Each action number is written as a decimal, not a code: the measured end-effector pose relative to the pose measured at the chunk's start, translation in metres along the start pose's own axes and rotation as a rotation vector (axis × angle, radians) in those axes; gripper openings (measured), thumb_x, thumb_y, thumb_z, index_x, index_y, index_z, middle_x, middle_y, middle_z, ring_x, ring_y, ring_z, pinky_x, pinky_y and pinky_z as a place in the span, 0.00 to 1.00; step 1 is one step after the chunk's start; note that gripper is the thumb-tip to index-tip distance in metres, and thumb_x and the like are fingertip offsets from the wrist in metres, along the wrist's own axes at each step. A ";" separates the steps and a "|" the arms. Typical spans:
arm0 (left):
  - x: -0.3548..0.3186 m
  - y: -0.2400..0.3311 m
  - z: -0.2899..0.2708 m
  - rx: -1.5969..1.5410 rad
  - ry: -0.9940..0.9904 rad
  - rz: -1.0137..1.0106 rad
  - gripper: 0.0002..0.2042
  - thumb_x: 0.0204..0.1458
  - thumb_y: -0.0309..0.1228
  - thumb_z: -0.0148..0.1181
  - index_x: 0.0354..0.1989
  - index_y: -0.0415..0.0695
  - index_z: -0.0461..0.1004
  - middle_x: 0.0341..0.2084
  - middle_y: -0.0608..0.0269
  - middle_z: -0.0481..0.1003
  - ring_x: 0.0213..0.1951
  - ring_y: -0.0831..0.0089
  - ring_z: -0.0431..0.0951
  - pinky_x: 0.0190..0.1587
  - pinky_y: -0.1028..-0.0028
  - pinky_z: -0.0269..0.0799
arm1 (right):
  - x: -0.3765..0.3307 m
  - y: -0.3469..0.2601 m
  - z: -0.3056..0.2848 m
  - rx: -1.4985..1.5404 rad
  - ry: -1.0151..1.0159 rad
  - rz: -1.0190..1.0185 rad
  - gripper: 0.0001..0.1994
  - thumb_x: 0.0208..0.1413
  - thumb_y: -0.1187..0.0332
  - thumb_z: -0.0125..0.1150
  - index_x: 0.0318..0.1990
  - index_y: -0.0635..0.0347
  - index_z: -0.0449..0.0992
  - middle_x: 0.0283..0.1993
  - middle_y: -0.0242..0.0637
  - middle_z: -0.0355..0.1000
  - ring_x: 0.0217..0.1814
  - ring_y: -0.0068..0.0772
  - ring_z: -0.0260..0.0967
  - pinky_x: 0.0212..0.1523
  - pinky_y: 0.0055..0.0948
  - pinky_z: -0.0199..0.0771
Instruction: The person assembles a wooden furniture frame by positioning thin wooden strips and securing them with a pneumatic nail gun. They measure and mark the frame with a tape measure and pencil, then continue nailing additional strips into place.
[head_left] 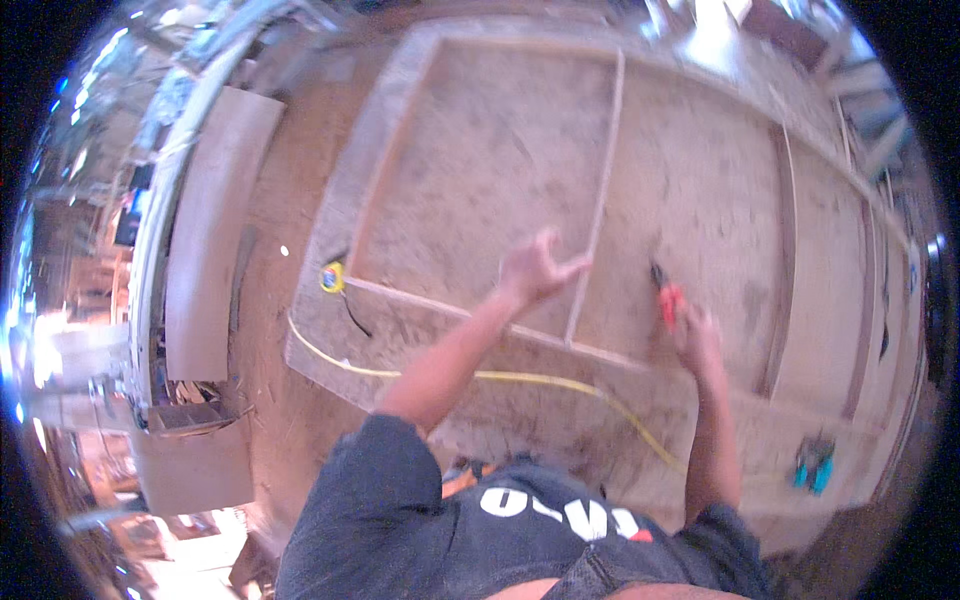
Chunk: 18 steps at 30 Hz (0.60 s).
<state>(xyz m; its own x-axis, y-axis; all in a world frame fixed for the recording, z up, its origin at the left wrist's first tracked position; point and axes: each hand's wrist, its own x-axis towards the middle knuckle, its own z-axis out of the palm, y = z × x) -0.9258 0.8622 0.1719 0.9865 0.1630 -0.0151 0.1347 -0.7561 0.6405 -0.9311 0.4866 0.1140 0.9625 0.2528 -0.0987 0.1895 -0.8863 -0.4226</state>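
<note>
My left hand (535,270) is over the wooden frame (600,190), beside one of its thin cross slats. Its thumb and fingers stand apart with nothing seen between them; whether a fingertip touches the slat, I cannot tell. My right hand (698,345) is closed around red-handled pliers (668,300), whose dark jaws point away from me over the board. The frame lies flat on a large worn tabletop (500,140), its slats splitting it into several bays. Motion blurs both hands slightly.
A yellow tape measure (333,277) sits at the frame's near left corner. Along the near side runs a yellow hose or cord (560,382). A teal-handled tool (815,470) lies at the near right. Pale boards (215,230) and a box (190,465) stand at the left.
</note>
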 end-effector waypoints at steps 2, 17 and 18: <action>-0.064 -0.002 -0.052 -0.112 0.114 0.014 0.27 0.48 0.52 0.72 0.45 0.40 0.80 0.22 0.52 0.75 0.25 0.60 0.78 0.30 0.61 0.74 | -0.023 -0.056 -0.031 0.035 -0.063 0.002 0.22 0.51 0.66 0.70 0.55 0.54 0.79 0.58 0.52 0.73 0.60 0.56 0.70 0.61 0.48 0.71; -0.483 -0.173 -0.061 -0.024 0.209 -0.127 0.10 0.54 0.41 0.65 0.29 0.49 0.81 0.25 0.57 0.81 0.27 0.58 0.83 0.28 0.62 0.77 | -0.180 -0.245 0.066 0.078 -0.019 -0.491 0.05 0.40 0.69 0.74 0.25 0.57 0.83 0.29 0.41 0.79 0.37 0.47 0.77 0.42 0.44 0.75; -0.505 -0.197 -0.064 -0.069 0.150 -0.236 0.13 0.56 0.43 0.61 0.30 0.46 0.81 0.28 0.54 0.82 0.31 0.54 0.83 0.33 0.58 0.79 | -0.185 -0.266 0.070 0.120 -0.059 -0.518 0.05 0.40 0.68 0.74 0.26 0.57 0.84 0.29 0.41 0.79 0.37 0.47 0.77 0.43 0.44 0.75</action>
<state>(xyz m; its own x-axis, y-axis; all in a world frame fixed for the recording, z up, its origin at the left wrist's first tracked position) -1.4562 0.9689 0.1026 0.9030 0.4256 -0.0595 0.3476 -0.6419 0.6835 -1.1731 0.7028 0.1821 0.7355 0.6699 0.1017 0.6102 -0.5896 -0.5292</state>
